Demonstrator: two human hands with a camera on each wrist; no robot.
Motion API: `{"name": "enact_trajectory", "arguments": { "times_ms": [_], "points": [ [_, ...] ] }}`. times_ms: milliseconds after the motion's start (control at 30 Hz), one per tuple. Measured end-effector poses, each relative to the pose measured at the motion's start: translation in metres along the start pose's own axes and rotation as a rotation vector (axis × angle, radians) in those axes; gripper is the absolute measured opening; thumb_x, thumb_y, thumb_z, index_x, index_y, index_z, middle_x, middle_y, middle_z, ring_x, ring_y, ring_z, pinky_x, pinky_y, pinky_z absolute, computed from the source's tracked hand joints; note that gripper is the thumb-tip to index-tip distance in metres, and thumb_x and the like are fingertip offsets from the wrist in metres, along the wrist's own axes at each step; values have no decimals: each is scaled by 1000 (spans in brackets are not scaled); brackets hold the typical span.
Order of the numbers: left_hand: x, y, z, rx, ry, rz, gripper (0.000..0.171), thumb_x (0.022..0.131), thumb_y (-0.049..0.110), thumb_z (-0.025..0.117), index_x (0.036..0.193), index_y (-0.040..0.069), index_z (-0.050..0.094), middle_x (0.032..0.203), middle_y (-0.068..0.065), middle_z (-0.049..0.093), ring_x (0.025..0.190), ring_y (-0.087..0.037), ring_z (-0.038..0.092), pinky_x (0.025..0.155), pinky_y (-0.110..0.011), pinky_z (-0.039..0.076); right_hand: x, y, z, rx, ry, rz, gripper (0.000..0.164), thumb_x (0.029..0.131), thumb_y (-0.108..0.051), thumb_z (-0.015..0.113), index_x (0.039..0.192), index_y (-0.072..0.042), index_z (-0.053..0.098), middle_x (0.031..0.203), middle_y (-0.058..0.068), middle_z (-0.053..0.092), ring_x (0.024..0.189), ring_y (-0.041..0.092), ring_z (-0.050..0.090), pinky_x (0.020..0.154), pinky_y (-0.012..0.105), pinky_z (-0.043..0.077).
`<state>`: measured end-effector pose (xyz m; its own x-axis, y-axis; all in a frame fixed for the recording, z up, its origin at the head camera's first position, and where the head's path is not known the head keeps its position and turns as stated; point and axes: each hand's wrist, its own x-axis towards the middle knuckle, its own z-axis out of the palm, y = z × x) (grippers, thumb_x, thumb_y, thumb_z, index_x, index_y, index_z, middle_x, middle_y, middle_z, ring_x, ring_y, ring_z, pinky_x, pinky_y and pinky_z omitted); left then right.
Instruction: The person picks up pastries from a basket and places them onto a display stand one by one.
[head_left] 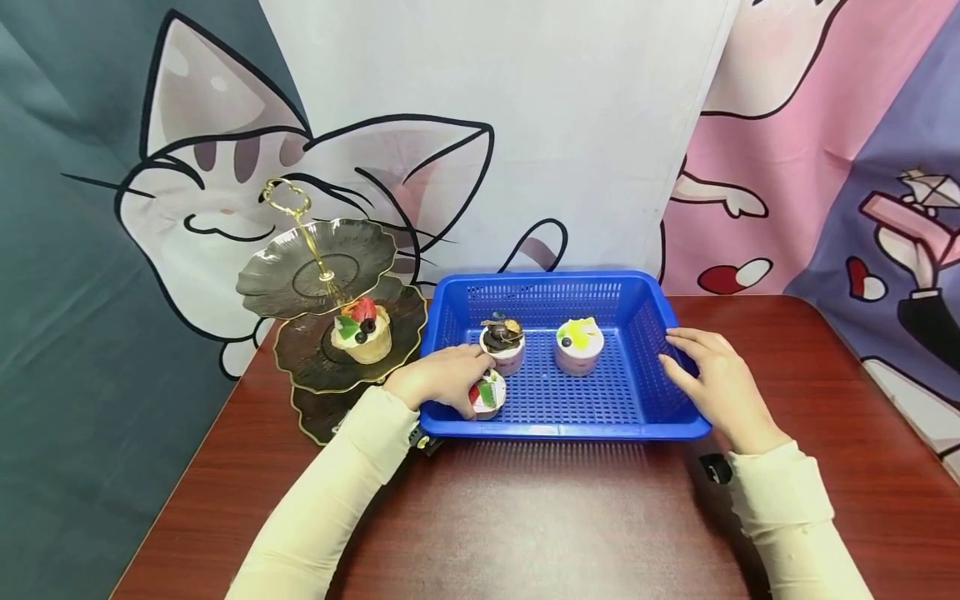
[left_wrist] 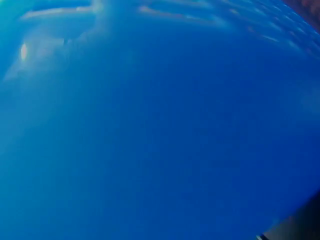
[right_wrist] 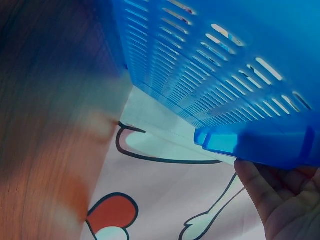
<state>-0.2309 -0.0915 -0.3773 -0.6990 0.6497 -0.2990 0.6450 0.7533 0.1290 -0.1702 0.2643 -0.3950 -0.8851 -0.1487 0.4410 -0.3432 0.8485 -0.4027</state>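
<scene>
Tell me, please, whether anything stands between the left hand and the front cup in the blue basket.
Nothing visible does: the left hand touches the front cup. The dark-topped cup stands behind, not between them.

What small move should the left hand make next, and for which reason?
Perhaps lift the small, round white-topped dessert with red and green decoration straight up with the left hand: the thumb and fingers seem to hold it inside the blue perforated plastic basket, and the white dessert cup with dark-brown topping stands close behind it.
</scene>
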Motion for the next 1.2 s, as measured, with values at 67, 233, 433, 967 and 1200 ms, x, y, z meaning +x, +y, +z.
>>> {"name": "enact_trajectory", "arguments": {
  "times_ms": [67,233,433,967,1200],
  "points": [
    [-1,1,0,-5,3,-7,65,67,28,85,121,8,55,117,-9,58,112,-25,52,102,-41,41,0,-1,-1,-2,-4,1,36,87,-13,67,115,10,63,123,25,59,119,42,48,97,60,38],
    [-3,2,1,-10,31,0,60,68,26,84,117,7,56,115,-8,59,110,-24,53,98,-39,43,1,-2,-2,-19,-8,6,38,87,-13,66,116,12,61,124,26,58,119,43,47,98,61,37],
    [-5,-1,3,-17,103,35,59,69,27,82,117,5,57,110,-7,61,106,-23,55,95,-37,45,0,0,-2,-40,7,-20,35,87,-9,64,115,13,61,122,27,58,116,44,49,97,60,38],
    [-11,-1,4,-102,317,77,67,73,32,78,127,1,54,115,-10,58,110,-23,52,97,-36,44,0,3,-12,-91,-69,-59,36,86,-3,65,119,9,61,125,26,58,114,45,54,92,62,43],
    [-18,3,1,-130,423,103,68,70,33,80,124,0,56,110,-11,57,108,-24,50,95,-36,45,-1,5,-13,-75,-90,-49,38,86,-6,66,121,9,60,127,26,57,115,46,53,91,62,43]
  ]
}}
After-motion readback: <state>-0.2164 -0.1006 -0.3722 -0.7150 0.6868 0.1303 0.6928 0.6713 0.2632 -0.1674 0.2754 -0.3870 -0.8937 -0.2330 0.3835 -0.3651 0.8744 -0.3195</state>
